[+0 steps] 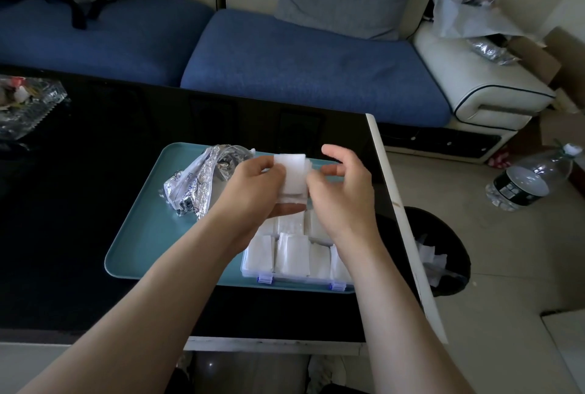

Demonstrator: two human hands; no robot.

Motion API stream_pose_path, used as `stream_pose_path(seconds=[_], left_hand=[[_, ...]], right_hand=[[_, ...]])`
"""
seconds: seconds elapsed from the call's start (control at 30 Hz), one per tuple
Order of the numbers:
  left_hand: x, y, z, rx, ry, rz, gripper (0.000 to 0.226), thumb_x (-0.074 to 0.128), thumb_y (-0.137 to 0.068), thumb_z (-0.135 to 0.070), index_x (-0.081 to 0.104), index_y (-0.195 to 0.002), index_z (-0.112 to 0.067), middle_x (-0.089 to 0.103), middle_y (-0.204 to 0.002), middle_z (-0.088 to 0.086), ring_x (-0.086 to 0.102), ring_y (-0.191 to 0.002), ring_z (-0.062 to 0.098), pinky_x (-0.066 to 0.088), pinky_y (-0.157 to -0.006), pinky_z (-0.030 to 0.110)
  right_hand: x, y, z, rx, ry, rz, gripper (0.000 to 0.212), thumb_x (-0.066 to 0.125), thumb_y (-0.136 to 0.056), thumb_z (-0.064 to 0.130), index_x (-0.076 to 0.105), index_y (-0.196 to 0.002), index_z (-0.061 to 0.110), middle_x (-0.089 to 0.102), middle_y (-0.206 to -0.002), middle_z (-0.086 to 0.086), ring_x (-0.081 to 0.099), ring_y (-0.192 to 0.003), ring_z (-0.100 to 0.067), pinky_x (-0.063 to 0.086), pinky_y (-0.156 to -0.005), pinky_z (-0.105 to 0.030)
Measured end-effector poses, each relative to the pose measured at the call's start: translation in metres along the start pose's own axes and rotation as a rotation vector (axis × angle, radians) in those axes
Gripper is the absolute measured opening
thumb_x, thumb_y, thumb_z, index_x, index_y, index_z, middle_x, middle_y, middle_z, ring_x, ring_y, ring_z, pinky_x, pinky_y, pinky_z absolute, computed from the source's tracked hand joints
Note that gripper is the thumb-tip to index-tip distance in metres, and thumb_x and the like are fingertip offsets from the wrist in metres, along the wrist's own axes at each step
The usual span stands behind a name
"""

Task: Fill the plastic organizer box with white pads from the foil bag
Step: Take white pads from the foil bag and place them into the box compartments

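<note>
My left hand (253, 184) grips a small stack of white pads (292, 177) above the clear plastic organizer box (253, 273). My right hand (342, 188) pinches the right edge of that stack with curled fingers. The box sits on the right part of a teal tray (142, 245), and white pads (292, 254) fill its visible compartments. Two blue latches mark its near edge. The crumpled foil bag (196, 181) lies open on the tray to the left of my hands.
The tray rests on a black glossy table (79, 203) with a white right edge. A glass dish (25, 105) stands at the far left. A black bin (443, 254) with white scraps sits right of the table, a water bottle (525, 181) lies beyond it, and a blue sofa (300, 58) is behind.
</note>
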State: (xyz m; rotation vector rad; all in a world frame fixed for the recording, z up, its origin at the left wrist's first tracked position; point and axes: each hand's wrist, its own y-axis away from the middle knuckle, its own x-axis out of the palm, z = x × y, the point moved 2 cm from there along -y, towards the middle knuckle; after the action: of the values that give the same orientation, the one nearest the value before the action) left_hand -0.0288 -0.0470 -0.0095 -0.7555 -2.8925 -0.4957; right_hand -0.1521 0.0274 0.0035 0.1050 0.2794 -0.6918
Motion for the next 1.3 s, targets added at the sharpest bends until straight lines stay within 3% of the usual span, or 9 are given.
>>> stream_pose_path(seconds=[0.13, 0.27, 0.4, 0.5, 0.77, 1.0, 1.17, 1.23, 1.3], left_hand=[[-0.002, -0.001, -0.001, -0.033, 0.035, 0.006, 0.028, 0.042, -0.111, -0.01, 0.065, -0.125, -0.005, 0.072, -0.119, 0.021, 0.078, -0.099, 0.034, 0.065, -0.085, 0.049], [-0.001, -0.001, -0.001, -0.041, 0.016, -0.001, 0.026, 0.043, -0.111, -0.012, 0.064, -0.125, -0.006, 0.072, -0.119, 0.021, 0.077, -0.102, 0.034, 0.065, -0.085, 0.046], [-0.003, -0.002, -0.002, -0.041, 0.014, -0.093, 0.021, 0.045, -0.111, -0.012, 0.064, -0.119, -0.006, 0.068, -0.12, 0.02, 0.076, -0.1, 0.032, 0.066, -0.08, 0.043], [-0.004, -0.003, -0.002, -0.027, -0.055, -0.15, 0.019, 0.046, -0.111, -0.012, 0.065, -0.111, -0.01, 0.065, -0.116, 0.014, 0.075, -0.096, 0.028, 0.067, -0.076, 0.042], [0.003, 0.003, -0.003, -0.055, 0.001, -0.007, 0.034, 0.042, -0.113, -0.025, 0.069, -0.119, -0.005, 0.073, -0.117, 0.023, 0.076, -0.103, 0.036, 0.065, -0.084, 0.049], [0.01, 0.004, -0.002, 0.016, -0.081, 0.058, 0.032, 0.037, -0.108, -0.002, 0.064, -0.127, -0.002, 0.074, -0.122, 0.016, 0.075, -0.108, 0.026, 0.065, -0.084, 0.038], [0.012, 0.005, -0.004, 0.047, -0.107, 0.089, 0.027, 0.037, -0.1, 0.004, 0.064, -0.102, 0.006, 0.071, -0.093, 0.02, 0.069, -0.091, 0.026, 0.062, -0.09, 0.053], [0.012, 0.008, -0.004, 0.014, -0.104, 0.116, 0.029, 0.037, -0.1, 0.003, 0.066, -0.095, 0.002, 0.074, -0.085, 0.011, 0.072, -0.086, 0.02, 0.06, -0.084, 0.043], [0.011, 0.005, -0.002, -0.04, -0.097, 0.106, 0.032, 0.037, -0.102, -0.004, 0.067, -0.11, 0.002, 0.078, -0.103, 0.015, 0.076, -0.098, 0.025, 0.063, -0.09, 0.045]], right_hand=[[-0.001, 0.001, 0.0, 0.105, -0.103, 0.059, 0.015, 0.066, -0.101, 0.022, 0.081, -0.103, 0.026, 0.076, -0.09, 0.011, 0.071, -0.081, -0.003, 0.049, -0.057, -0.009], [-0.004, 0.001, 0.001, 0.165, -0.206, 0.113, 0.015, 0.071, -0.099, 0.025, 0.078, -0.087, 0.029, 0.075, -0.074, 0.019, 0.07, -0.072, 0.006, 0.048, -0.054, -0.008], [-0.008, 0.0, 0.001, 0.263, -0.335, -0.03, 0.007, 0.073, -0.098, 0.025, 0.078, -0.095, 0.027, 0.077, -0.098, 0.002, 0.073, -0.095, -0.012, 0.053, -0.071, -0.024], [-0.014, -0.002, 0.002, 0.046, -0.192, -0.171, 0.014, 0.064, -0.105, 0.026, 0.077, -0.108, 0.025, 0.075, -0.101, 0.004, 0.071, -0.094, -0.007, 0.052, -0.064, -0.012], [-0.003, -0.001, -0.002, -0.33, 0.162, -0.136, 0.014, 0.07, -0.101, 0.017, 0.081, -0.108, 0.016, 0.077, -0.098, 0.009, 0.069, -0.092, 0.005, 0.05, -0.07, -0.005], [0.003, 0.0, -0.006, -0.186, 0.229, -0.157, 0.025, 0.065, -0.103, 0.025, 0.069, -0.127, 0.018, 0.067, -0.101, 0.005, 0.066, -0.081, -0.006, 0.05, -0.063, -0.005], [0.014, 0.003, -0.009, -0.233, 0.221, -0.009, 0.025, 0.057, -0.107, 0.017, 0.076, -0.094, 0.009, 0.072, -0.081, 0.0, 0.068, -0.079, -0.018, 0.058, -0.065, -0.032], [0.015, 0.004, -0.007, -0.279, 0.195, 0.007, 0.022, 0.062, -0.105, 0.014, 0.08, -0.093, 0.012, 0.075, -0.08, 0.004, 0.069, -0.081, -0.011, 0.057, -0.065, -0.025], [0.011, 0.004, -0.005, -0.253, 0.172, 0.005, 0.019, 0.065, -0.102, 0.012, 0.082, -0.096, 0.018, 0.076, -0.083, 0.011, 0.071, -0.082, -0.003, 0.056, -0.067, -0.016]])
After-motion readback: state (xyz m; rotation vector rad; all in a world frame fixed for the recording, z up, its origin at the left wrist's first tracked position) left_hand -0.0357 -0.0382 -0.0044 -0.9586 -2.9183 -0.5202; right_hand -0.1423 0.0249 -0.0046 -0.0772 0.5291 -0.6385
